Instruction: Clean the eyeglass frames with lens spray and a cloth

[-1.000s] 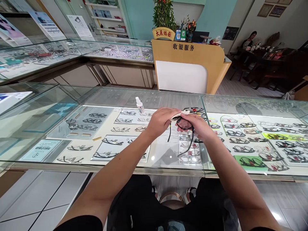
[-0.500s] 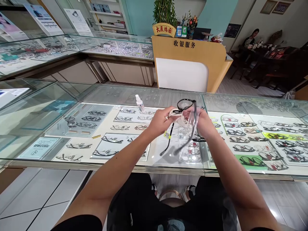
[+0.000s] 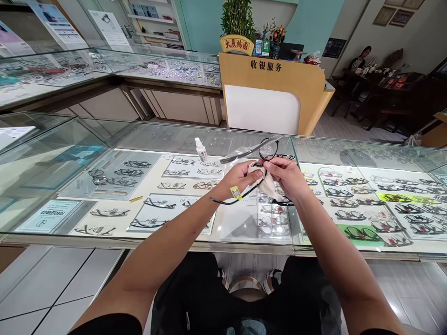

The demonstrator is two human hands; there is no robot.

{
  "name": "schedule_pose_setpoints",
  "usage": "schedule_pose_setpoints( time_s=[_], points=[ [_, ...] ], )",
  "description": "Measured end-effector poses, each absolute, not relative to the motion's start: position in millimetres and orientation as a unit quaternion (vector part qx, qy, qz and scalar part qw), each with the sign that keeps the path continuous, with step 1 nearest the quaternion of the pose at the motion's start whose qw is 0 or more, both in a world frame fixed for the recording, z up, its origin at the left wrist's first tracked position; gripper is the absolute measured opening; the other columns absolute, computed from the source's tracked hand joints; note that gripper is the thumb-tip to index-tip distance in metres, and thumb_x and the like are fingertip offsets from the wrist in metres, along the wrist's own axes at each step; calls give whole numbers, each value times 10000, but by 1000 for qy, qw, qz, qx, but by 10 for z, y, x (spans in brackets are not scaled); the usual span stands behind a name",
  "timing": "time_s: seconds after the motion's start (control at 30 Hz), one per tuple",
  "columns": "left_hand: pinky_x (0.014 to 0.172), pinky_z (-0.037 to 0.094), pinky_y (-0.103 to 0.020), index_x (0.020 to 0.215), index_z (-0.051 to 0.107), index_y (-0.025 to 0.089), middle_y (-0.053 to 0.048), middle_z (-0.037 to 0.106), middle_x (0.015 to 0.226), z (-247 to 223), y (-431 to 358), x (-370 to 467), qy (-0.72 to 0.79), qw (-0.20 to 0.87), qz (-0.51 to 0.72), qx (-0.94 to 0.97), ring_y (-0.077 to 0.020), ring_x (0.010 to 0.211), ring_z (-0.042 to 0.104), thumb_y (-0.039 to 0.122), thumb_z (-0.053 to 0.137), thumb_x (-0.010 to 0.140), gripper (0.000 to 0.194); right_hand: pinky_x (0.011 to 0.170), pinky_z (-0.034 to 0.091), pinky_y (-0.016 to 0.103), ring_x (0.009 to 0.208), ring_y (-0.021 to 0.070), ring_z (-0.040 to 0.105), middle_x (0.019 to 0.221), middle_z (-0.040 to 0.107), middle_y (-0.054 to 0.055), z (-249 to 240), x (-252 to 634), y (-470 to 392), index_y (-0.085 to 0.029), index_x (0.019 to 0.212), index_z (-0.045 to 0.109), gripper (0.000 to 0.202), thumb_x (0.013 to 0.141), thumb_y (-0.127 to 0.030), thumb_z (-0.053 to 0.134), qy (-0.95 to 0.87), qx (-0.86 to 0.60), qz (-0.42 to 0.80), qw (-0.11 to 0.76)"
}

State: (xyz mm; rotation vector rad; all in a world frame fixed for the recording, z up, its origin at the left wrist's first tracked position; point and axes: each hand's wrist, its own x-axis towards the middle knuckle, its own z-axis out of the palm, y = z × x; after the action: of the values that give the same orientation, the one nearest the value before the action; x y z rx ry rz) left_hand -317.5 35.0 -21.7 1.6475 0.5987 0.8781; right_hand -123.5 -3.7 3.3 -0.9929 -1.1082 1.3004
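Black-framed glasses (image 3: 268,149) are held up over the glass counter between both hands. My left hand (image 3: 242,177) pinches a pale cloth (image 3: 268,185) around one lens, thumb on top. My right hand (image 3: 284,172) grips the frame near its middle, fingertips close to the left thumb. One temple arm, in a clear plastic sleeve (image 3: 240,153), points up and left; the other, with a yellow tag (image 3: 235,192), hangs over my left wrist. A white spray bottle (image 3: 201,150) stands upright on the counter, left of and beyond my hands.
Rows of glasses (image 3: 352,215) lie inside the glass display counter (image 3: 244,246). Beyond it stands a wooden cashier desk (image 3: 272,74) with a plant. More display cases run along the left. A person (image 3: 361,58) sits at a dark table at the back right.
The glasses have turned, so the sleeved temple arm swung from pointing down to up and left. The tagged arm swung left over my wrist. The cloth now hangs below my fingers.
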Motion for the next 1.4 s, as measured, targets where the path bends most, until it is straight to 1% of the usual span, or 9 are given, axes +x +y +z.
schedule_pose_setpoints(
  time_s=[0.13, 0.23, 0.33, 0.63, 0.73, 0.9, 1.0, 1.13, 1.4],
  points=[
    [598, 338, -249, 824, 617, 160, 21, 508, 694, -255, 364, -3085, 267, 537, 422, 680, -110, 639, 430, 757, 720, 878, 609, 543, 208, 294, 581, 81, 277, 687, 641, -18, 34, -1252, -35, -222, 780, 833, 365, 638, -514, 999, -458, -398, 565, 560],
    [562, 297, -247, 903, 639, 163, 46, 449, 664, -219, 340, -3082, 243, 575, 408, 666, -98, 597, 364, 725, 736, 887, 570, 549, 264, 282, 563, 80, 327, 616, 562, -44, 27, -1247, -26, -220, 796, 830, 372, 639, -513, 996, -437, -408, 579, 554],
    [566, 315, -240, 1070, 659, 156, 48, 471, 715, -150, 289, -3123, 221, 629, 381, 640, -92, 610, 384, 640, 806, 872, 544, 572, 342, 281, 589, 96, 430, 692, 634, -28, 28, -1234, -20, -228, 861, 840, 408, 622, -518, 999, -417, -420, 598, 540],
    [547, 308, -221, 1053, 644, 157, 63, 445, 694, -157, 277, -3091, 216, 657, 369, 621, -77, 593, 368, 607, 831, 868, 521, 540, 180, 284, 558, 73, 275, 607, 511, -54, 42, -1262, -20, -194, 778, 800, 421, 636, -545, 983, -456, -415, 578, 535],
    [528, 284, -221, 1013, 651, 161, 63, 433, 687, -171, 290, -3089, 217, 668, 372, 608, -72, 574, 336, 618, 838, 855, 519, 534, 220, 282, 551, 74, 314, 622, 562, -45, 54, -1266, -28, -197, 773, 799, 416, 610, -524, 1000, -445, -415, 589, 532],
    [502, 258, -241, 1151, 710, 176, 54, 452, 678, -177, 308, -3150, 236, 711, 343, 567, -76, 533, 344, 536, 892, 813, 527, 611, 434, 296, 657, 140, 578, 736, 708, -2, 66, -1249, -31, -214, 840, 814, 447, 559, -484, 1034, -385, -413, 636, 526],
    [496, 239, -247, 1168, 719, 179, 49, 476, 672, -199, 325, -3145, 242, 715, 353, 553, -77, 522, 365, 524, 935, 758, 578, 574, 407, 280, 591, 106, 492, 641, 633, -34, 57, -1243, -20, -212, 802, 796, 443, 554, -483, 1041, -390, -403, 632, 535],
    [543, 275, -242, 1072, 721, 165, 49, 483, 677, -201, 334, -3108, 239, 701, 377, 556, -79, 567, 403, 595, 944, 733, 591, 526, 292, 268, 542, 74, 318, 527, 455, -94, 66, -1242, -15, -204, 789, 779, 413, 578, -452, 1033, -412, -391, 631, 528],
    [515, 215, -283, 748, 653, 177, 41, 404, 597, -195, 380, -3149, 251, 704, 376, 547, -81, 517, 311, 639, 918, 744, 533, 641, 438, 297, 630, 130, 486, 558, 519, -71, 80, -1316, -24, -219, 834, 795, 410, 545, -389, 1031, -349, -383, 648, 557]
  ],
)
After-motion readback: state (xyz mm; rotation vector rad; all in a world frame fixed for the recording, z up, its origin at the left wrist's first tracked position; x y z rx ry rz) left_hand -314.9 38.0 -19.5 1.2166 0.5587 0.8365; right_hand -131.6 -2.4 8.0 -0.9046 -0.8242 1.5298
